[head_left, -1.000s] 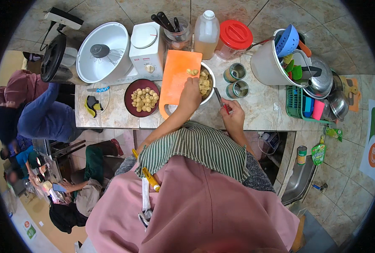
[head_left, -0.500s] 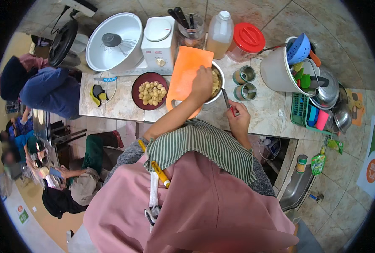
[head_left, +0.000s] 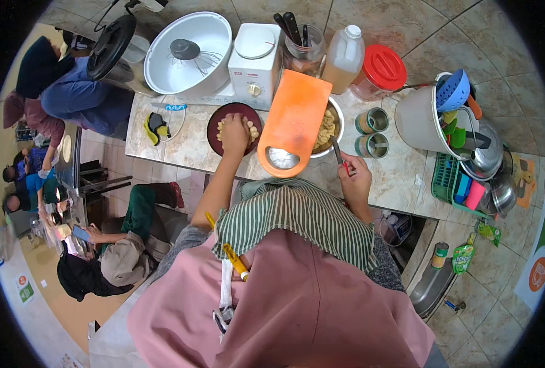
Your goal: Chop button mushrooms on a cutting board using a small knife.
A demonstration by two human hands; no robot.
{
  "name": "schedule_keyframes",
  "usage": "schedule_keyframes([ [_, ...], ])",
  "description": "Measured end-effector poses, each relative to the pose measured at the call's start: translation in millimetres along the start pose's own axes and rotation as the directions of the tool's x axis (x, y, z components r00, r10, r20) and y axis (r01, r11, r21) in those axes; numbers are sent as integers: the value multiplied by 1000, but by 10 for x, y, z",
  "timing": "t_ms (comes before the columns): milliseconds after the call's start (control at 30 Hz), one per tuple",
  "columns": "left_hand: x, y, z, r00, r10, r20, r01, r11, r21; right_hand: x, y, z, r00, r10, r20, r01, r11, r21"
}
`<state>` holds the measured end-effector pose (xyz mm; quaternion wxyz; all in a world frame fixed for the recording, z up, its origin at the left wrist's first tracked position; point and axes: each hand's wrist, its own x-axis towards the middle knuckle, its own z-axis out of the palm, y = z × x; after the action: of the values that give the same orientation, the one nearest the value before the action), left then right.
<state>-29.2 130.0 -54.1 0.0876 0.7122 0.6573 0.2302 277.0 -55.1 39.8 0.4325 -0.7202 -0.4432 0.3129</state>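
My left hand (head_left: 236, 133) is over the dark red plate (head_left: 212, 145), its fingers curled down onto pale, round button mushrooms (head_left: 253, 132); the fingertips are partly hidden. In my right hand (head_left: 355, 178) is a small knife (head_left: 337, 149) with a red and black handle, its blade pointing away from me beside the metal bowl's rim. The metal bowl (head_left: 340, 122) contains pale, cut mushroom pieces (head_left: 326, 130). An orange cutting board (head_left: 298, 116) with a handle hole lies across the bowl's left side, nothing on top of it.
Two opened cans (head_left: 371, 121) stand right of the bowl. Behind are a white mixer (head_left: 254, 67), a jar of knives (head_left: 303, 58), a plastic jug (head_left: 344, 58) and a red-lidded tub (head_left: 383, 70). A utensil bucket (head_left: 415, 113) and green basket (head_left: 444, 178) stand right. People (head_left: 79, 92) are at left.
My left hand has moved left from the cutting board to the mushrooms on the plate. My right hand still holds the knife near the bowl. The whole view has shifted slightly.
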Motion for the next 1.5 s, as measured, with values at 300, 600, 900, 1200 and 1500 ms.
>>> schedule_keyframes([
  [300,199,265,-267,956,-69,284,57,997,50,17,-120,31,999,-20,35,21,999,-26],
  [600,105,1247,-284,784,531,322,-241,738,-630,294,-155,214,993,-105,54,111,987,-119],
  [900,0,1196,-198,880,301,367,-18,795,-607,528,-259,481,968,-188,168,235,915,-327],
  [1200,-261,1460,-202,892,-89,443,407,581,-705,462,-270,464,899,-407,159,436,802,-409],
  [1500,-326,1427,-54,842,-182,508,531,442,-723,457,-284,555,888,-416,196,459,768,-446],
])
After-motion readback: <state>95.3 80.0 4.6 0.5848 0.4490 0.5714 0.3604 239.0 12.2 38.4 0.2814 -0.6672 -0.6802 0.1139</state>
